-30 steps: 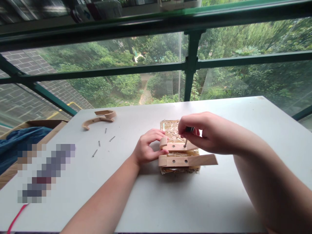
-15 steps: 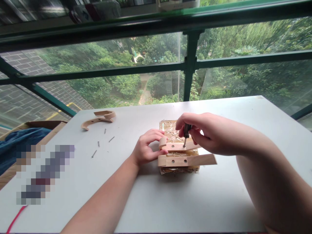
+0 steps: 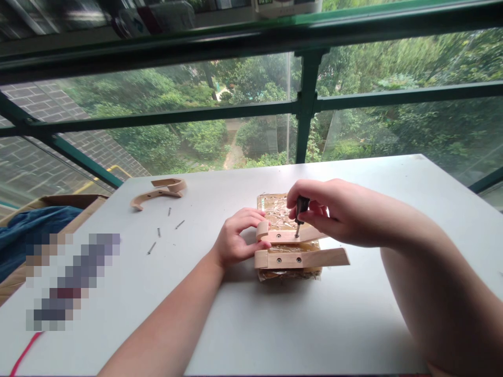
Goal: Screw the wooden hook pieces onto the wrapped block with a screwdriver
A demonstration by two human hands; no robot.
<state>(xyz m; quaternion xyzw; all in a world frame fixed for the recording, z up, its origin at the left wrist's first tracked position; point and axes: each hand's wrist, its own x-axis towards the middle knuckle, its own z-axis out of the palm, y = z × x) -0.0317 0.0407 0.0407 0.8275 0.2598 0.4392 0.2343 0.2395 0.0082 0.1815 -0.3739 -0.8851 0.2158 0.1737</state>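
Observation:
My right hand is closed around the dark handle of a small screwdriver. Its tip stands on the right-hand screw of the farther wooden hook. Fingers and thumb of my left hand grip that hook's curled left end. A second wooden hook lies parallel and nearer to me, with two screw heads showing flush in it. Both hooks rest across a block wrapped in shiny clear film. My right hand hides part of the farther hook's right end.
Left on the white table lie curved wooden pieces and several loose screws. A blurred-out item with a red cord is at the near left. Beside the table is a cardboard box with blue cloth. Green-framed glass stands behind.
My right hand has shifted slightly right and its fingers have changed position around the screwdriver handle. The screwdriver tip stays at the same screw. My left hand and the hooks have not moved.

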